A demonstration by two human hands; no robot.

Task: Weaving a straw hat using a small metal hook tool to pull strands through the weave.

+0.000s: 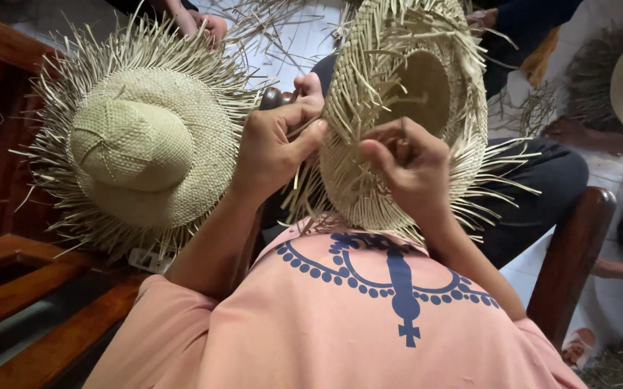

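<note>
I observe the unfinished straw hat (405, 108) held up in front of the chest, tilted on edge, its hollow crown facing me and its loose straw ends fanning outward around the brim. It sits above the lap, between the two raised forearms.

Left hand (275, 148): forearm rises from the lower left, wrist bent inward. The fingers are curled nearly closed, thumb pressed against the forefinger, pinching the brim edge on the hat's left side along with a few strands. I log it as closed on the hat.

Right hand (408, 169): forearm comes up from the lower right, back of the hand toward me. The fingers are hooked tight into the woven brim at the lower centre, knuckles high; the fingertips are hidden in the straw. Grip is firm on the hat.

Beside the left arm, a second straw hat (142, 144) lies crown-up on the wooden bench (45, 310), its fringe also untrimmed. It is apart from both hands. A wooden armrest (574, 252) stands at right. Another person's hand (207, 25) shows at the upper edge, clear of the work. The pink shirt (340, 324) fills the foreground.
</note>
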